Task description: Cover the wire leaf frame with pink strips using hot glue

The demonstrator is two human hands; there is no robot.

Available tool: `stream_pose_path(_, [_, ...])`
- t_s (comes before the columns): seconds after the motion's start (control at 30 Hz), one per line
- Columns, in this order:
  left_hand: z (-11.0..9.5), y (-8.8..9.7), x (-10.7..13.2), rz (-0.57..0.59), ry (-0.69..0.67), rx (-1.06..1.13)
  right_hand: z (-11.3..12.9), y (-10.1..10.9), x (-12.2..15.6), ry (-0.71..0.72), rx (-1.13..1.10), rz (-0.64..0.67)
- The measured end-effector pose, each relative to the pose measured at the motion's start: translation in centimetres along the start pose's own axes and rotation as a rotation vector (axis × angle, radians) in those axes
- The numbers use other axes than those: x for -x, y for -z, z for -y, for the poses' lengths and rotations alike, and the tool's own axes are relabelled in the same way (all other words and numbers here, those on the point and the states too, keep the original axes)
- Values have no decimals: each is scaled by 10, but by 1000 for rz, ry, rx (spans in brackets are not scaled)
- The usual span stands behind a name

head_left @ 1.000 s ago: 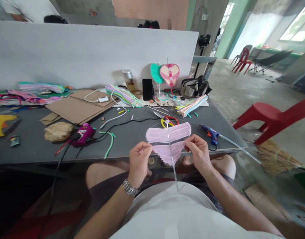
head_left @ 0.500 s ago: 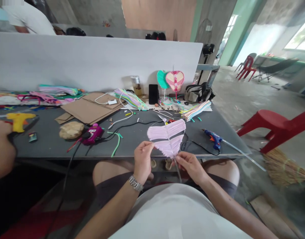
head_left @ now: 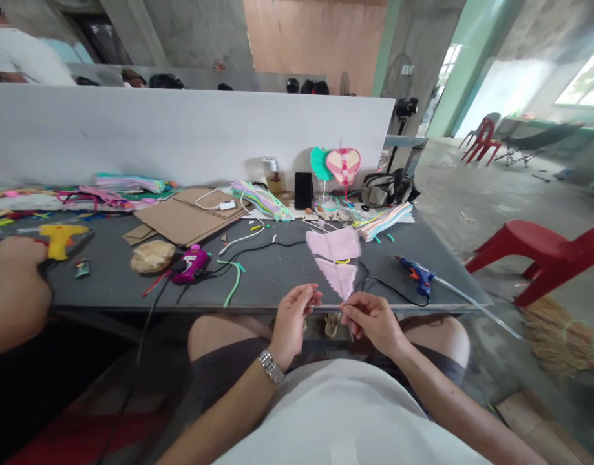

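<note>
A pink heart-shaped hand fan (head_left: pixel 331 247) made of fuzzy pipe cleaners is held up over the table's front edge, its point downward. A gap crosses its middle. My right hand (head_left: pixel 371 323) pinches the thin handle just below the point. Just left of the fan, my left hand (head_left: pixel 291 323) is raised with its fingers loosely curled and apart from the fan; nothing shows in them. A blue glue gun (head_left: pixel 419 276) with a long clear glue stick lies to the right of my right hand.
A co-worker's hand (head_left: pixel 18 278) is near a yellow glue gun (head_left: pixel 59 240) at the left. On the table (head_left: pixel 258 284) are a magenta box with cords (head_left: pixel 192 263), a stone (head_left: pixel 152 257), cardboard (head_left: pixel 190 216), pipe cleaner bundles (head_left: pixel 260 199), a phone (head_left: pixel 303 190) and two finished fans (head_left: pixel 344 166).
My left hand has let go of the fan's left edge and drawn slightly away. The fan has turned a little in my right hand, its face now tilted differently.
</note>
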State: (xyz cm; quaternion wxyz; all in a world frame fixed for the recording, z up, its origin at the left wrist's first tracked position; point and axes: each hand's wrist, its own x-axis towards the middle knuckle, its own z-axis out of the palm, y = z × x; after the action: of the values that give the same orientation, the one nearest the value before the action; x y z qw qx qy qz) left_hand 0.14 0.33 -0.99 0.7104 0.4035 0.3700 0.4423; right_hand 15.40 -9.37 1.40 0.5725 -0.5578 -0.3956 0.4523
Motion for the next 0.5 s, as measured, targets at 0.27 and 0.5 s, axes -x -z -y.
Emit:
stream_pose_path(0.27, [1,-9,13,121,16,-80,-11,-5,-4,66,34,-106])
stream_pose_path(0.5, [2,-28,10,249,-43,-14,-20,-8,-10,32,21,-82])
